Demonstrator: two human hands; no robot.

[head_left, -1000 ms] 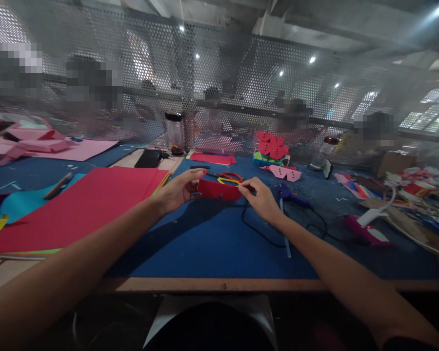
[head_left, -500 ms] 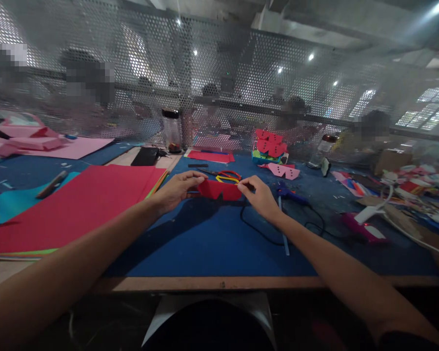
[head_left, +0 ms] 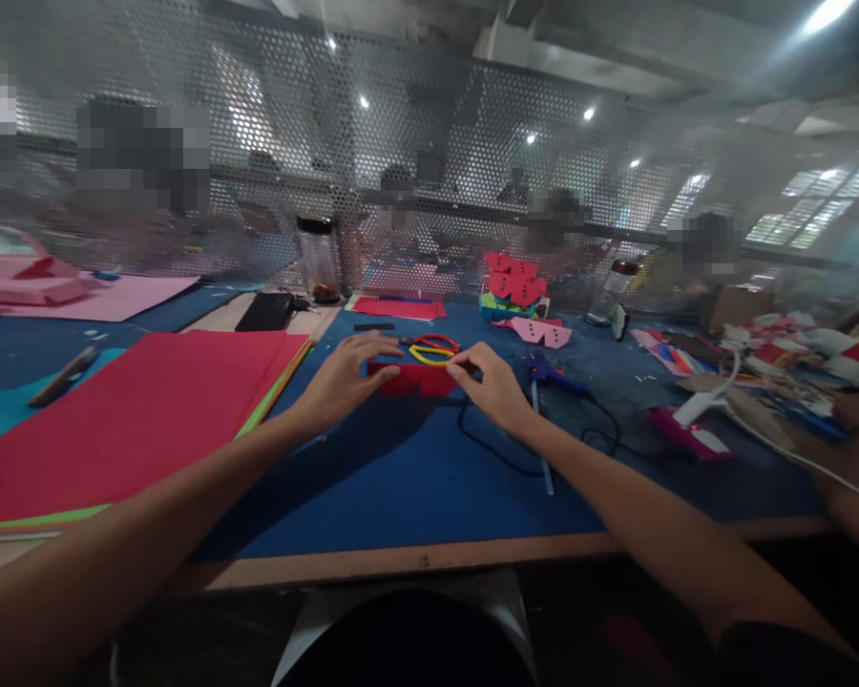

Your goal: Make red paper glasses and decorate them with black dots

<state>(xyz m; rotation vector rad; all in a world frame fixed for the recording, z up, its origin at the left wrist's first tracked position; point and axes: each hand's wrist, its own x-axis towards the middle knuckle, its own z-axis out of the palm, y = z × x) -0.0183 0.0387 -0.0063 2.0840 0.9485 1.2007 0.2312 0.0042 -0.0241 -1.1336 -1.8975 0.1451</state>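
A small folded red paper piece with a notch in its lower edge is between my hands, over the blue work surface. My right hand pinches its right end between thumb and fingers. At the left end, my left hand is open, its fingers stretched out above the paper and its thumb against the upper edge. Scissors with red and yellow handles lie just behind the paper. A blue glue gun with a black cord rests to the right of my right hand.
Large red sheets are stacked at left, with a phone and a bottle behind. Notched red pieces and a pink piece stand at the back. A magenta power strip and paper scraps lie right.
My left hand has loosened from its pinch and spread its fingers at the paper's left end. The red paper is lower against the surface; my right hand still pinches it. The view has shifted slightly.
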